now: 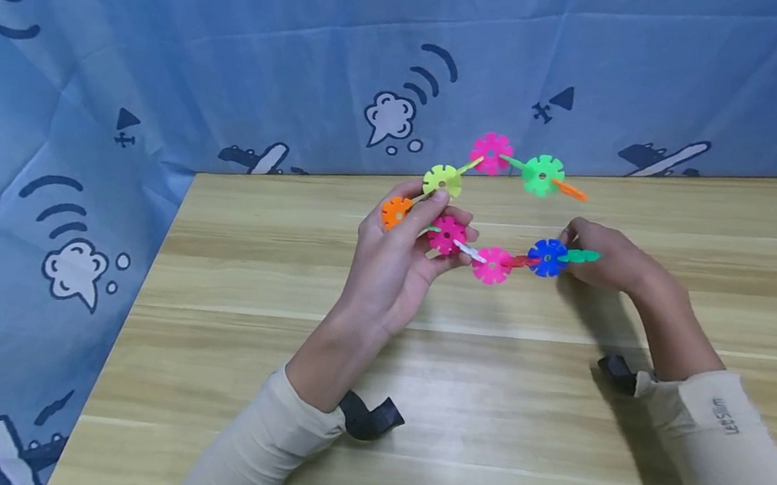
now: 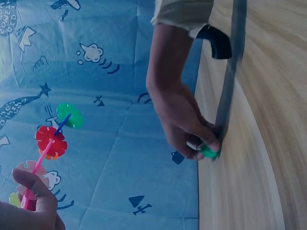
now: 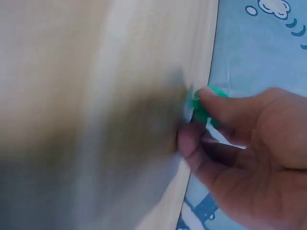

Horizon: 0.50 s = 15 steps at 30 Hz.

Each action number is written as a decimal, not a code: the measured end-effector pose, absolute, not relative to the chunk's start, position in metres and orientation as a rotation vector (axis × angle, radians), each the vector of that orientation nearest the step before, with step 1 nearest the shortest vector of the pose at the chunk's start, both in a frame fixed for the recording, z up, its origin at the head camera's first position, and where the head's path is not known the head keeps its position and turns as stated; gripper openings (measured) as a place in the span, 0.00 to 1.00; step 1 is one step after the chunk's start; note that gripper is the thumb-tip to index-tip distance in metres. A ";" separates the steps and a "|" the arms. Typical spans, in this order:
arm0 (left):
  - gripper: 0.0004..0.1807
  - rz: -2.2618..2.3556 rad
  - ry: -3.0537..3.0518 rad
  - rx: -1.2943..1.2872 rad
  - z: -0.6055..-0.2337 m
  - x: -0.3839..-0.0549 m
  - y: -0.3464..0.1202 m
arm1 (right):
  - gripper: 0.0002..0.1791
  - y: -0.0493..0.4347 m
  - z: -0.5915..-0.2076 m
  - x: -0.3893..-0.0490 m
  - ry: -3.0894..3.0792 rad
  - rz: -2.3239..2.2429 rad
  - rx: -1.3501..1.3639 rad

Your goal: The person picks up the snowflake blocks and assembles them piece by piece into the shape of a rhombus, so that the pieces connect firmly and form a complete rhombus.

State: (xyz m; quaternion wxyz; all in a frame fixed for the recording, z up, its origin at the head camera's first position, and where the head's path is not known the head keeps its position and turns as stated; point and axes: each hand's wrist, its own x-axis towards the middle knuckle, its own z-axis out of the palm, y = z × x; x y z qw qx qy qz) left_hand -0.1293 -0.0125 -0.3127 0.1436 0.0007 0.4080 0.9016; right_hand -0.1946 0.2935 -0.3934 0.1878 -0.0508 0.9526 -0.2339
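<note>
A chain of notched plastic discs, a snowflake-disc chain [image 1: 491,266], is held up above the table in the left hand [image 1: 388,271]. The left thumb lies over it near the yellow disc [image 1: 443,180] and the orange disc [image 1: 395,213]. One end of the chain has an orange disc [image 1: 573,191] seen edge-on; the other has a blue disc [image 1: 547,257] joined to a green disc [image 2: 70,115]. Low by the table, the right hand [image 1: 608,257] pinches a separate green disc [image 2: 210,152] between thumb and fingers. In the head view that pinched disc is hidden.
A wood-grain table [image 1: 267,284] lies under both hands. Blue printed cloth [image 1: 273,58] hangs behind it and along the left side. Black straps [image 1: 370,418] stick out from both sleeve cuffs.
</note>
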 end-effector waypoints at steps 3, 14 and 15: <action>0.06 2.607 1.179 0.004 -0.312 -0.129 -0.015 | 0.16 0.294 -0.393 -0.186 2.624 -0.910 -0.086; 0.05 2.607 1.170 0.014 -0.310 -0.127 -0.014 | 0.22 0.284 -0.365 -0.146 2.772 -1.392 -0.012; 0.05 2.609 1.170 0.013 -0.310 -0.126 -0.014 | 0.21 0.281 -0.361 -0.143 2.784 -1.407 0.001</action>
